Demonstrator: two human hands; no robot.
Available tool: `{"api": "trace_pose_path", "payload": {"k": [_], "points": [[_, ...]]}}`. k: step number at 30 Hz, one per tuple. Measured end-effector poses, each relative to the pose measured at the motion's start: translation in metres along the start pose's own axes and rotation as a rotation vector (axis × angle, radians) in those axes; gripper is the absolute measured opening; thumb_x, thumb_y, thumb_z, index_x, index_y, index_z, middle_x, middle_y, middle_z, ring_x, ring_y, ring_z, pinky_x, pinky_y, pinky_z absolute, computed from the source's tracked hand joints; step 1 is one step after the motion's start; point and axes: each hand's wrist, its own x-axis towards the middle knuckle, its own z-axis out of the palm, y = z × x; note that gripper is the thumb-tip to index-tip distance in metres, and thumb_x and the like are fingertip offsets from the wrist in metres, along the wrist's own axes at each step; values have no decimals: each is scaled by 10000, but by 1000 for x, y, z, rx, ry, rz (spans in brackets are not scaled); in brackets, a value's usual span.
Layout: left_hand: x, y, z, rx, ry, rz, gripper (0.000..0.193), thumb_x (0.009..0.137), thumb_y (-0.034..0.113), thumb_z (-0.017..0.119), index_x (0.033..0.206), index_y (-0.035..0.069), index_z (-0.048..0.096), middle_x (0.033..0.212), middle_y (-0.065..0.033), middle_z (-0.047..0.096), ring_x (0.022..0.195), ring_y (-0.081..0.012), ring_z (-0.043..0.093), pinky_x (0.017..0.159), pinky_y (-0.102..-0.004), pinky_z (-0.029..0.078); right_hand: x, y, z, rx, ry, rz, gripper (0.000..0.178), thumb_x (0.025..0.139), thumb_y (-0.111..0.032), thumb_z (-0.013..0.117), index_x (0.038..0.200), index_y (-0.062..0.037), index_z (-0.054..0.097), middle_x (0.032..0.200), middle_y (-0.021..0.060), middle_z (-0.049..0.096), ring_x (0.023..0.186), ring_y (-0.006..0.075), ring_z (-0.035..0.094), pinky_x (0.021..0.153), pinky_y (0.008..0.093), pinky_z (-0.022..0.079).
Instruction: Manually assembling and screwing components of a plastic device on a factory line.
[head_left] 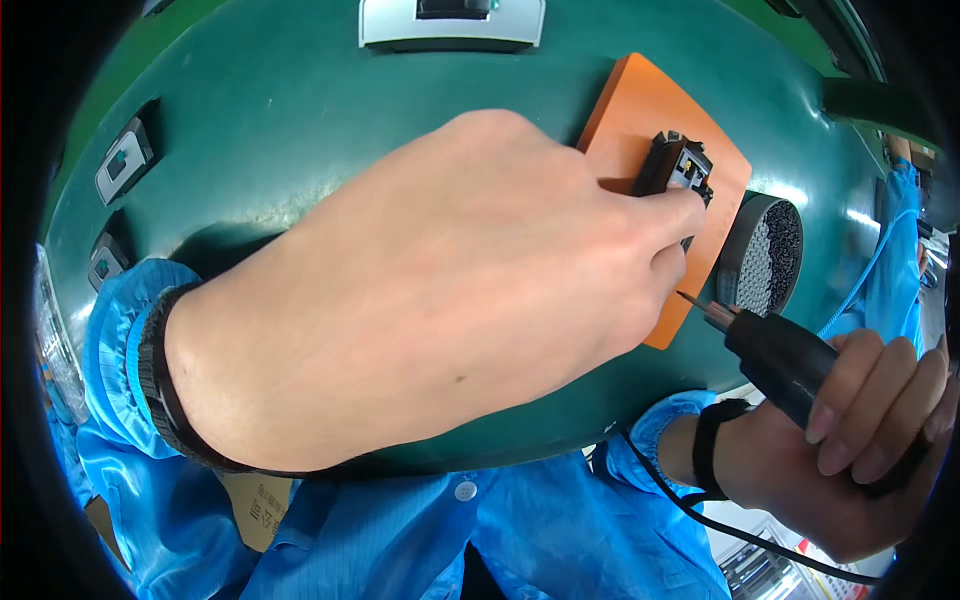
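Note:
My left hand (440, 290) reaches across the green table (300, 90) and grips a small black plastic part (680, 165) that rests on an orange pad (650, 110). Fingertips pinch the part's near side. My right hand (850, 460) is wrapped around a black electric screwdriver (790, 365), its thin bit pointing up-left toward the pad's near edge. The bit tip stays apart from the black part. Both wrists wear black straps over blue sleeves, and a cord trails from the right wrist.
A round black container of screws (765, 250) sits just right of the orange pad. A grey-white device (450, 25) stands at the table's far edge. Two small grey parts (122, 160) lie at the far left.

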Motion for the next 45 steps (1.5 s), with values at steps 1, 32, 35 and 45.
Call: {"api": "trace_pose_path", "payload": {"k": [1, 32, 35, 45], "points": [[-1, -6, 18, -8, 160, 56, 206, 800, 109, 714, 994, 42, 696, 1159, 0, 622, 551, -150, 583, 481, -294, 452, -2, 4, 3, -3, -16, -1, 256, 1077, -241, 329, 1067, -5, 425, 692, 120, 503, 498, 226, 484, 459, 379, 426], [-7, -8, 5, 150, 92, 133, 236, 881, 164, 704, 1090, 66, 657, 1025, -14, 657, 533, -180, 598, 446, -320, 438, 10, 14, 27, -217, 28, 22, 144, 960, -158, 513, 851, -86, 449, 633, 19, 416, 475, 97, 372, 464, 249, 361], [-9, -9, 8, 140, 43, 96, 370, 786, 175, 772, 1124, 64, 669, 1277, 26, 599, 637, -155, 647, 492, -302, 469, 12, -13, -5, 27, 149, -88, 168, 864, -167, 598, 841, -77, 458, 615, 2, 429, 455, 80, 380, 453, 216, 360], [-4, -5, -6, 44, -104, 73, 632, 635, 241, 861, 1179, -7, 656, 1444, -94, 588, 684, -256, 677, 573, -354, 542, 2, -2, -44, -221, 296, -85, 152, 966, -154, 486, 861, -44, 481, 629, 25, 386, 468, 90, 353, 448, 263, 343]]}}
